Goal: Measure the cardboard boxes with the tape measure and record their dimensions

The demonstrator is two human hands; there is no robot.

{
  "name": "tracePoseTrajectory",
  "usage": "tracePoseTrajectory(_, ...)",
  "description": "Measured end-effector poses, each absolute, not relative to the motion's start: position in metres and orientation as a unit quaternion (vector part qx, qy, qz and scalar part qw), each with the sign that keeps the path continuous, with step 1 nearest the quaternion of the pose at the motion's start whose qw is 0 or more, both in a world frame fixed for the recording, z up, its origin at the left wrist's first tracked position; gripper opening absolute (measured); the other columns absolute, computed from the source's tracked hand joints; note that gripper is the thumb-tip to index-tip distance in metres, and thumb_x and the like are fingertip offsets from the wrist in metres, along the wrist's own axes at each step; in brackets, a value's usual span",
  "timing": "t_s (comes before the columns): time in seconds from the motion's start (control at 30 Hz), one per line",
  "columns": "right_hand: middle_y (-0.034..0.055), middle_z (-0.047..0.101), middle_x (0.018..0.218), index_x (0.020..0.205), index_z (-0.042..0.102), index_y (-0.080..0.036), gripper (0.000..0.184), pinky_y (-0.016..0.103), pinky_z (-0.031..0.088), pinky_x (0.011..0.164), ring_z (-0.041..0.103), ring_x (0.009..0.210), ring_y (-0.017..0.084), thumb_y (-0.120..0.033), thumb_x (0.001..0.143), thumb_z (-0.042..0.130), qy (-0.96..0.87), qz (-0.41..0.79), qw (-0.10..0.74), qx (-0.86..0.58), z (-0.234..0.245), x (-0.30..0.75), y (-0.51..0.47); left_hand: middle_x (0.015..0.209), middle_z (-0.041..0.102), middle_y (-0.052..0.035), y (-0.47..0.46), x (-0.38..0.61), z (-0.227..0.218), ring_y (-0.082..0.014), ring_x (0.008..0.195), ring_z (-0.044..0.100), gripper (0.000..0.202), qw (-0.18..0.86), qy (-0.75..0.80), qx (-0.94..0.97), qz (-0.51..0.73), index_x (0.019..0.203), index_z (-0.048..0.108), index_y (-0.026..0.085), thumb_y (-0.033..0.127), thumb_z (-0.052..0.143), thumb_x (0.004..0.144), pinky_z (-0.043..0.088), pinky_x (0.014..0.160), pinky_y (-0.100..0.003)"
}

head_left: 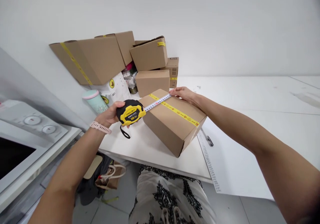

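A cardboard box (pixel 172 127) sealed with yellow tape lies on the white table (pixel 250 127) in front of me. My left hand (pixel 110 114) is closed round a yellow and black tape measure (pixel 130 112) at the box's near left corner. Its white blade (pixel 157 102) stretches across the box's top edge. My right hand (pixel 182 93) pinches the blade's end against the far corner of the box.
Several cardboard boxes (pixel 100 59) are stacked against the wall behind. A mint green cup (pixel 95 100) stands left of the box. A pen (pixel 207 139) and a ruler (pixel 208 160) lie right of it. A white appliance (pixel 27 134) sits at far left; a bag (pixel 110 177) lies on the floor.
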State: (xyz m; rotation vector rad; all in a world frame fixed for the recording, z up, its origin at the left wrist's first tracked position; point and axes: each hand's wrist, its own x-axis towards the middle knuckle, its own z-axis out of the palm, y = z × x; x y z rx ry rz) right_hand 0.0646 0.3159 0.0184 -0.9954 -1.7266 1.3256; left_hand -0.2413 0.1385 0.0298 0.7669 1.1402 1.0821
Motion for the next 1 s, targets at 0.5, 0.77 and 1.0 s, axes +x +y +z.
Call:
tracePoseTrajectory(0.5, 0.0030, 0.071, 0.087, 0.095, 0.073, -0.019, 0.026, 0.032, 0.051, 0.076, 0.061, 0.079, 0.016, -0.038, 0.079, 0.080, -0.670, 0.435, 0.493, -0.344, 0.074, 0.081, 0.281, 0.108, 0.074, -0.0196, 0.096, -0.222, 0.012, -0.0456, 0.091, 0.072, 0.073, 0.555, 0.375, 0.449, 0.592, 0.113, 0.071, 0.015, 0.052, 0.083, 0.051, 0.063, 0.057, -0.050)
tracePoseTrajectory(0.77, 0.0073, 0.073, 0.108, 0.106, 0.074, -0.028, 0.027, 0.040, 0.057, 0.077, 0.067, 0.094, 0.025, -0.045, 0.085, 0.071, -0.633, 0.310, 0.558, -0.438, 0.003, 0.163, 0.166, 0.119, 0.070, -0.0127, 0.112, -0.233, 0.014, -0.0418, 0.114, 0.066, 0.068, 0.379, 0.305, 0.350, 0.801, 0.113, 0.070, 0.021, 0.062, 0.077, 0.059, 0.059, 0.090, -0.056)
tracePoseTrajectory(1.0, 0.0153, 0.056, 0.147, 0.146, 0.051, -0.029, 0.069, 0.050, 0.059, 0.092, 0.059, 0.128, 0.033, -0.063, 0.086, 0.062, -0.522, 0.440, 0.503, -0.530, -0.079, 0.155, 0.108, 0.104, 0.072, -0.0138, 0.168, -0.235, 0.014, -0.0343, 0.104, 0.070, 0.054, 0.469, 0.315, 0.254, 0.785, 0.109, 0.066, 0.018, 0.062, 0.056, 0.078, 0.061, 0.081, -0.048)
